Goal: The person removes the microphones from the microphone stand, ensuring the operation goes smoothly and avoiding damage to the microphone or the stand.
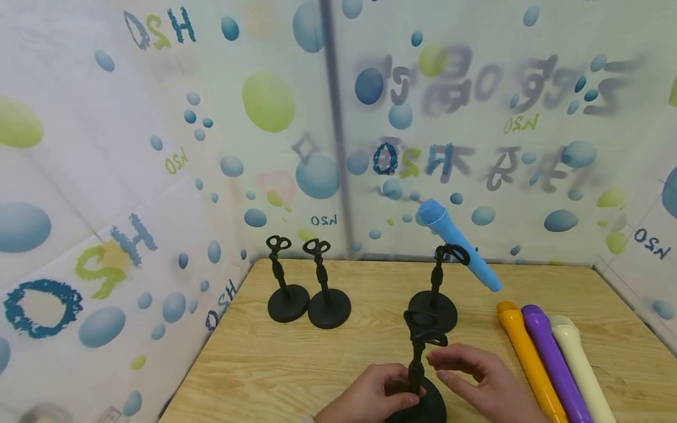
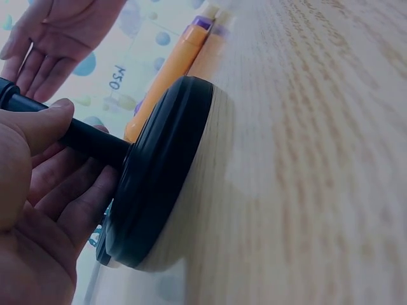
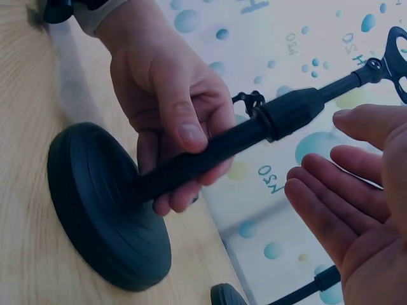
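My left hand grips the lower pole of a black tabletop microphone stand at the near edge of the view. In the right wrist view, its thumb and fingers wrap that pole just above the round base. My right hand is beside the upper pole, fingers loosely extended and apart from it, as the right wrist view shows. Behind, another black stand has a blue toy microphone slanting at its clip. The near stand's two-loop clip overlaps that stand's base in the head view.
Two more black stands stand side by side at the back left. Orange, purple and cream microphones lie in a row at the right. Printed curtains hang behind the wooden table.
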Action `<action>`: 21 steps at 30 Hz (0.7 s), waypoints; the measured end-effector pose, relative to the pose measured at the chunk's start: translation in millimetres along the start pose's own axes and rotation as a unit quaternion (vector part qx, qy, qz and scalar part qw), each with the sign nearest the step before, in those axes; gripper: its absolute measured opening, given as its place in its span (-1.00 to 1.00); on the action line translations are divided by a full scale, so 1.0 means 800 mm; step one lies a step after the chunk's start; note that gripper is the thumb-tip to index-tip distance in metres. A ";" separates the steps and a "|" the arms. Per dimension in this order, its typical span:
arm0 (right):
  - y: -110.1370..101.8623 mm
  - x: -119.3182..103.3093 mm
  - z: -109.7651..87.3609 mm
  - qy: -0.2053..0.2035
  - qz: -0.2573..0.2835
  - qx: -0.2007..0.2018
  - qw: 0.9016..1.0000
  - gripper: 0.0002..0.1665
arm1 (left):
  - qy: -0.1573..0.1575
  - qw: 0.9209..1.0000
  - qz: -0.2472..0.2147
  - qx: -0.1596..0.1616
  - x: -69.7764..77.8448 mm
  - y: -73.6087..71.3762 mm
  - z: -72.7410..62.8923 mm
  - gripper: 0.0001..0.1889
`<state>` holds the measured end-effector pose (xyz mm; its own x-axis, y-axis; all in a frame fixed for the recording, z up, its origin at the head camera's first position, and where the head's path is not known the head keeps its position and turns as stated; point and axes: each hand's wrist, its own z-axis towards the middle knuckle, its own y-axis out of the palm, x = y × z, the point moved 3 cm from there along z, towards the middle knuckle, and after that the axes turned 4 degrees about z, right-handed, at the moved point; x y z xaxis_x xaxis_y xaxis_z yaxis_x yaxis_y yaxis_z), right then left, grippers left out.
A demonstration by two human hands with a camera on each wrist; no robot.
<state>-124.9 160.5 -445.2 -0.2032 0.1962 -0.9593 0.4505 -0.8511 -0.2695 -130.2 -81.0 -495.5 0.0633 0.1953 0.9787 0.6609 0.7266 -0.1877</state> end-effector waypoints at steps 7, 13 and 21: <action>0.013 0.000 0.003 -0.082 0.021 -0.017 0.996 -0.62 | -0.004 1.000 0.005 0.007 0.000 0.000 -0.001 -0.78; 0.027 -0.005 0.006 -0.135 0.023 -0.004 0.991 -0.62 | 0.006 1.000 0.004 0.003 0.001 0.000 -0.001 -0.76; 0.041 -0.007 0.010 -0.114 0.010 0.049 0.992 -0.67 | 0.018 1.000 0.009 0.001 0.001 0.000 0.000 -0.76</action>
<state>-116.0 127.5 -447.6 -0.3923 0.0736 -0.9169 0.3717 -0.8991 -0.2311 -130.1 -81.3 -494.3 0.1023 0.1833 0.9777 0.6582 0.7245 -0.2047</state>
